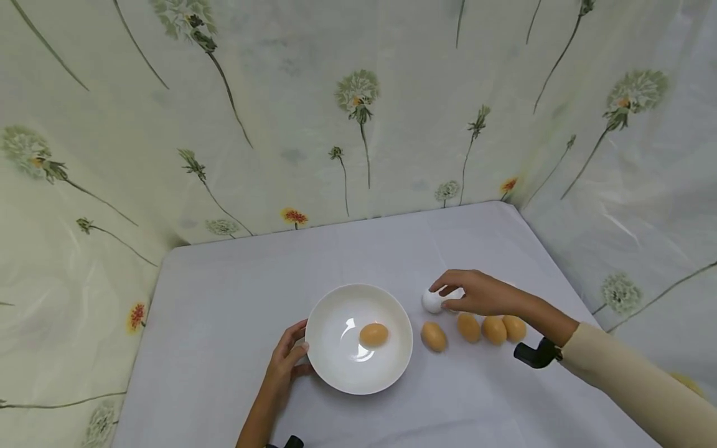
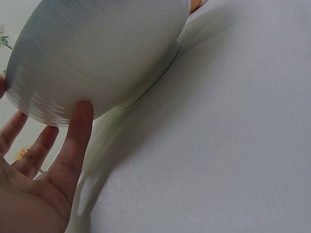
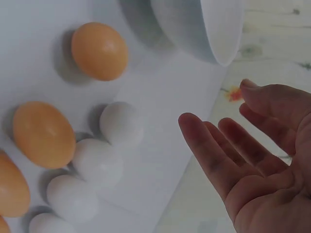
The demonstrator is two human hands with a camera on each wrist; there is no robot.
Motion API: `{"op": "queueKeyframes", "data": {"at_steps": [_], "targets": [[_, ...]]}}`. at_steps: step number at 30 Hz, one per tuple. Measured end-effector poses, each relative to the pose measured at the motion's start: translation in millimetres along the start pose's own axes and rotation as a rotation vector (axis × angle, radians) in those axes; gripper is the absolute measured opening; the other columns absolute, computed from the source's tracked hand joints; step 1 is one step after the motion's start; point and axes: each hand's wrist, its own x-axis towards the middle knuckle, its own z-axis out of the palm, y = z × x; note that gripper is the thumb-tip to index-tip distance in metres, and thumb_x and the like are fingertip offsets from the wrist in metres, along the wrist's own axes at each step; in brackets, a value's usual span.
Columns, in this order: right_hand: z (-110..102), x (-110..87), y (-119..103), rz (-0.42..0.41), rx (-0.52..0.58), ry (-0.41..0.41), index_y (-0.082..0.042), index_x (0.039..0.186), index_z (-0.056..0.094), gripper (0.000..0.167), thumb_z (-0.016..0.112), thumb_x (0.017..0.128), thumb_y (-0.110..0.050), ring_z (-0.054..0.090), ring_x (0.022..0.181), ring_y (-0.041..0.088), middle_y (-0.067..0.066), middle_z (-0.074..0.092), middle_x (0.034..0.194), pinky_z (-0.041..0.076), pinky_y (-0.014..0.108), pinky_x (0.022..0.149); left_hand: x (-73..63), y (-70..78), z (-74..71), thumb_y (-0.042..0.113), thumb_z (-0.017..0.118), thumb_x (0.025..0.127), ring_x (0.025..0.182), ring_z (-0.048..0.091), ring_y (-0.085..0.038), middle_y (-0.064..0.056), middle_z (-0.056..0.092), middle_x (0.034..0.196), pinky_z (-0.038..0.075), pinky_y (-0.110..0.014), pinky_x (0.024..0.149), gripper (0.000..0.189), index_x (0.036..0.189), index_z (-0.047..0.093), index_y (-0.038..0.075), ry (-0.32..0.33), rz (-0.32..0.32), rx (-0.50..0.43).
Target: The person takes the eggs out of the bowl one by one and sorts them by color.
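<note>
My left hand (image 1: pixel 282 359) rests its spread fingertips on the outer wall of a white bowl (image 1: pixel 336 367), at its left side. In the left wrist view, nearly straight fingers (image 2: pixel 77 138) touch the bowl's curved underside. One brown egg (image 1: pixel 373 335) lies inside the bowl. My right hand (image 1: pixel 473 294) is over a row of white eggs (image 1: pixel 432 302), right of the bowl. In the right wrist view its fingers (image 3: pixel 209 153) are parted and hold nothing. Several brown eggs (image 1: pixel 434 336) lie on the table in front of the white ones.
A white cloth covers the table (image 1: pixel 235 292). Flower-printed curtains (image 1: pixel 291 124) hang close behind it and along both sides. A black wrist mount (image 1: pixel 536 353) sits on the right forearm, by the beige sleeve (image 1: pixel 622 379).
</note>
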Motion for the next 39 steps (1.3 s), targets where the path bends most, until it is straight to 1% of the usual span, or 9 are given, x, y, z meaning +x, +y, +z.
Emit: {"op": "queueKeyframes", "data": {"at_steps": [4,7,15,20,22,26,30,34,39], "targets": [[3.4,15.5,-12.7,-0.036,-0.006,-0.037,-0.013,0.123,0.065,0.031,0.071,0.093,-0.016,0.065,0.117,0.035,0.008,0.065,0.126,0.060,0.032,0.083,-0.2,-0.3,0.7,0.023,0.055,0.098,0.107,0.064,-0.022,-0.012,0.049,0.146,0.060,-0.040,0.075,0.046,0.144,0.048,0.021,0.011,-0.010,0.000],[5.8,26.3,-22.5,-0.064,-0.006,-0.054,-0.014,0.123,0.065,0.031,0.071,0.092,-0.015,0.066,0.117,0.033,0.005,0.065,0.126,0.060,0.028,0.082,-0.3,0.0,0.6,0.023,0.055,0.098,0.106,0.064,-0.022,-0.013,0.049,0.146,0.060,-0.040,0.075,0.046,0.144,0.048,0.021,0.014,-0.008,-0.004],[17.2,54.6,-46.6,-0.131,-0.027,-0.131,-0.010,0.125,0.066,0.034,0.072,0.092,-0.014,0.065,0.117,0.029,0.006,0.064,0.127,0.059,0.028,0.085,-0.3,-0.5,-0.5,0.023,0.055,0.099,0.105,0.065,-0.020,-0.016,0.047,0.146,0.060,-0.039,0.076,0.048,0.146,0.046,0.016,0.007,0.001,0.000],[27.2,71.5,-59.7,-0.169,-0.065,-0.169,-0.008,0.125,0.065,0.034,0.071,0.092,-0.013,0.065,0.116,0.025,0.005,0.065,0.126,0.058,0.026,0.086,-0.4,-0.7,-0.4,0.022,0.055,0.099,0.106,0.064,-0.021,-0.015,0.049,0.144,0.059,-0.040,0.075,0.046,0.144,0.048,0.020,0.006,0.014,-0.015],[31.2,76.1,-64.3,-0.166,-0.078,-0.190,-0.010,0.126,0.066,0.034,0.071,0.092,-0.013,0.065,0.115,0.022,0.003,0.065,0.126,0.057,0.025,0.087,-0.5,-1.0,0.1,0.022,0.055,0.099,0.107,0.064,-0.022,-0.014,0.049,0.144,0.059,-0.041,0.076,0.046,0.144,0.049,0.021,0.000,0.017,-0.029],[39.0,85.5,-68.6,-0.173,-0.095,-0.234,-0.012,0.126,0.066,0.035,0.072,0.091,-0.011,0.064,0.115,0.019,0.000,0.065,0.126,0.056,0.027,0.090,-0.9,-1.1,0.8,0.021,0.055,0.099,0.109,0.064,-0.022,-0.012,0.049,0.144,0.059,-0.042,0.077,0.045,0.143,0.049,0.021,-0.005,0.018,-0.034],[44.8,92.9,-72.2,-0.183,-0.108,-0.275,-0.013,0.125,0.067,0.034,0.071,0.091,-0.007,0.064,0.115,0.020,0.000,0.065,0.126,0.056,0.033,0.093,-0.6,-1.3,0.9,0.022,0.056,0.099,0.109,0.064,-0.022,-0.012,0.050,0.144,0.060,-0.042,0.077,0.045,0.143,0.049,0.021,-0.001,0.020,-0.024],[51.5,97.9,-71.3,-0.228,-0.130,-0.314,-0.012,0.122,0.068,0.032,0.068,0.092,-0.003,0.064,0.113,0.020,0.001,0.065,0.124,0.055,0.036,0.096,-0.4,-1.9,0.5,0.021,0.055,0.099,0.109,0.064,-0.022,-0.012,0.049,0.144,0.059,-0.042,0.077,0.045,0.143,0.049,0.022,-0.003,0.021,-0.021],[61.0,103.1,-68.7,-0.298,-0.169,-0.340,-0.009,0.119,0.069,0.029,0.065,0.092,0.001,0.065,0.108,0.021,0.004,0.066,0.120,0.054,0.035,0.097,-0.4,-1.9,0.6,0.021,0.054,0.099,0.109,0.064,-0.023,-0.012,0.050,0.144,0.059,-0.042,0.077,0.044,0.143,0.049,0.023,-0.007,0.025,-0.013]]}}
